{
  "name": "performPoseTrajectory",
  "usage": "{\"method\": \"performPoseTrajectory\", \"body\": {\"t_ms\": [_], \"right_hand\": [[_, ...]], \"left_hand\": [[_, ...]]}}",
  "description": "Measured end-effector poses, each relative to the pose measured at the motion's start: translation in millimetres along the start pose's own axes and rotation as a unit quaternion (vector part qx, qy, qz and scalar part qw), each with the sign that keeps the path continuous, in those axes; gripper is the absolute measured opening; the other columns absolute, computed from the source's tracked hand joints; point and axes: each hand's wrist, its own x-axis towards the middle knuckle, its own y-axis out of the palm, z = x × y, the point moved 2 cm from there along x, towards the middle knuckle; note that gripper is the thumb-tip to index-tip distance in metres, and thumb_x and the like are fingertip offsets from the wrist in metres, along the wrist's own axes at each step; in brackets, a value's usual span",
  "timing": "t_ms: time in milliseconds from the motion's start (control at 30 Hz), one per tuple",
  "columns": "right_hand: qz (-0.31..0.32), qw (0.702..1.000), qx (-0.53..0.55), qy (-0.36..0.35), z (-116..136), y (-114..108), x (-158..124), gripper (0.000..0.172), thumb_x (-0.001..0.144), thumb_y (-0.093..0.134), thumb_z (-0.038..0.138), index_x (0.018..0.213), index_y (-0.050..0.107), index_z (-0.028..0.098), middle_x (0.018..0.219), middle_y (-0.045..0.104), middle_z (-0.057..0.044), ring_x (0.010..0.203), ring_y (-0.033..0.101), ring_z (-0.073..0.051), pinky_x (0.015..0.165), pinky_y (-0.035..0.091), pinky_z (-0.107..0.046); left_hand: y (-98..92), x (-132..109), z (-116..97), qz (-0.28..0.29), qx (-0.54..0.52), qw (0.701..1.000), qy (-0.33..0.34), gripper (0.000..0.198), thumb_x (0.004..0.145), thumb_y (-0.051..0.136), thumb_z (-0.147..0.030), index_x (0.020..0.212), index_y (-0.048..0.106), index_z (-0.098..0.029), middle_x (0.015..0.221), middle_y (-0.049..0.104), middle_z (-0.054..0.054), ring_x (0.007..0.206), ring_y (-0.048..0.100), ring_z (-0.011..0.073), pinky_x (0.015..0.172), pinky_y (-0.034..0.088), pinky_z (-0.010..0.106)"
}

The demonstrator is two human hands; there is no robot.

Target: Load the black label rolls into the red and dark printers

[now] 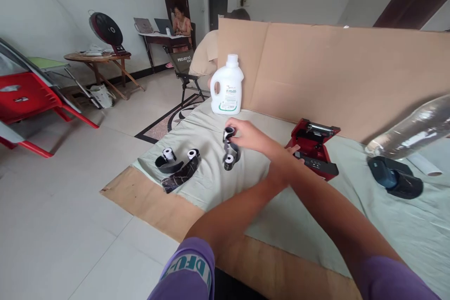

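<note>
My arms cross over a pale green cloth (211, 187). My right hand (248, 136) reaches left and pinches a small paper roll in black wrapping (228, 134), held above two more such rolls (231, 158) on the cloth. My left hand (294, 150) lies mostly hidden behind my right wrist. Only its fingertips show, resting on the open red label printer (312, 147). Two other white-cored rolls (169, 153) (192, 154) sit farther left, among loose black wrappers (179, 174).
A white detergent jug (228, 85) stands at the back against an upright cardboard sheet (333, 70). A clear plastic bottle (411, 133), a dark device (393, 177) and a white roll (423, 164) lie at right. A seated person, folding chair, fan and red frame are beyond.
</note>
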Motion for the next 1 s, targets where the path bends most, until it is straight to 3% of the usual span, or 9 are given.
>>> {"method": "performPoseTrajectory", "body": {"t_ms": [133, 233, 300, 433, 533, 633, 733, 833, 1000], "right_hand": [[0.072, 0.985, -0.147, 0.048, -7, 64, 42, 0.032, 0.074, 0.064, 0.014, 0.104, 0.066, 0.024, 0.094, 0.074, -0.001, 0.089, 0.064, -0.021, 0.087, 0.036, -0.033], [0.115, 0.968, -0.211, 0.067, -12, 83, 51, 0.034, 0.076, 0.063, 0.011, 0.107, 0.071, 0.024, 0.100, 0.076, -0.007, 0.101, 0.062, -0.027, 0.091, 0.031, -0.038], [0.121, 0.965, -0.221, 0.070, -12, 76, 49, 0.037, 0.080, 0.064, 0.016, 0.115, 0.072, 0.025, 0.106, 0.076, -0.010, 0.108, 0.057, -0.031, 0.092, 0.030, -0.042], [0.063, 0.979, -0.175, 0.082, -2, 37, 19, 0.042, 0.092, 0.056, 0.032, 0.133, 0.065, 0.030, 0.121, 0.072, -0.010, 0.112, 0.052, -0.033, 0.093, 0.028, -0.044], [0.107, 0.981, -0.151, 0.062, 4, 25, -14, 0.036, 0.090, 0.061, 0.038, 0.124, 0.070, 0.030, 0.106, 0.075, -0.008, 0.108, 0.052, -0.031, 0.090, 0.028, -0.041], [0.138, 0.975, -0.170, 0.046, 2, 37, -39, 0.020, 0.083, 0.069, 0.036, 0.100, 0.075, 0.028, 0.083, 0.073, -0.006, 0.102, 0.053, -0.029, 0.088, 0.027, -0.040], [0.088, 0.977, -0.195, 0.026, -2, 53, -50, 0.006, 0.082, 0.070, 0.030, 0.084, 0.070, 0.024, 0.078, 0.071, -0.005, 0.102, 0.053, -0.028, 0.092, 0.025, -0.042], [0.038, 0.985, -0.167, 0.019, -6, 55, -57, 0.008, 0.082, 0.070, 0.028, 0.085, 0.066, 0.023, 0.082, 0.072, -0.006, 0.103, 0.053, -0.028, 0.095, 0.025, -0.044], [-0.079, 0.992, 0.016, 0.092, -10, 9, -84, 0.015, 0.080, 0.068, 0.026, 0.090, 0.059, 0.023, 0.085, 0.067, -0.001, 0.083, 0.059, -0.020, 0.085, 0.038, -0.037]], "left_hand": [[-6.9, -1, -7, 0.010, -0.001, 0.999, 0.050, 0.047, 0.094, 0.056, -0.033, 0.140, 0.053, -0.024, 0.142, 0.059, 0.008, 0.134, 0.053, 0.0269, 0.116, 0.042, 0.045], [-11.7, -2, -11, 0.005, 0.012, 0.999, 0.047, 0.047, 0.094, 0.056, -0.033, 0.141, 0.053, -0.027, 0.141, 0.061, 0.005, 0.135, 0.053, 0.0249, 0.115, 0.045, 0.043], [-12.2, -2, -10, 0.006, 0.017, 0.999, 0.046, 0.048, 0.094, 0.057, -0.035, 0.141, 0.053, -0.027, 0.141, 0.061, 0.005, 0.136, 0.052, 0.0250, 0.115, 0.044, 0.044], [-8.3, 0, -6, 0.015, 0.013, 0.999, 0.048, 0.050, 0.094, 0.059, -0.036, 0.141, 0.052, -0.025, 0.140, 0.062, 0.006, 0.137, 0.051, 0.0265, 0.116, 0.042, 0.047], [-6.2, 1, -6, -0.002, 0.010, 0.998, 0.055, 0.048, 0.093, 0.059, -0.031, 0.139, 0.055, -0.020, 0.138, 0.063, 0.009, 0.136, 0.052, 0.0271, 0.117, 0.041, 0.043], [-6.1, 0, -8, -0.021, 0.008, 0.998, 0.059, 0.046, 0.092, 0.059, -0.031, 0.137, 0.057, -0.020, 0.137, 0.063, 0.009, 0.132, 0.055, 0.0262, 0.116, 0.043, 0.039], [-6.3, -2, -8, -0.027, 0.015, 0.998, 0.059, 0.044, 0.093, 0.058, -0.032, 0.136, 0.057, -0.023, 0.136, 0.064, 0.006, 0.129, 0.058, 0.0245, 0.114, 0.045, 0.040], [-5.7, -1, -7, -0.022, 0.021, 0.998, 0.062, 0.043, 0.094, 0.056, -0.032, 0.136, 0.057, -0.024, 0.135, 0.065, 0.005, 0.127, 0.059, 0.0236, 0.114, 0.045, 0.039], [-3.7, 2, -1, -0.010, -0.005, 0.999, 0.037, 0.044, 0.092, 0.058, -0.029, 0.136, 0.058, -0.022, 0.136, 0.063, 0.009, 0.125, 0.059, 0.0278, 0.113, 0.044, 0.045]]}}
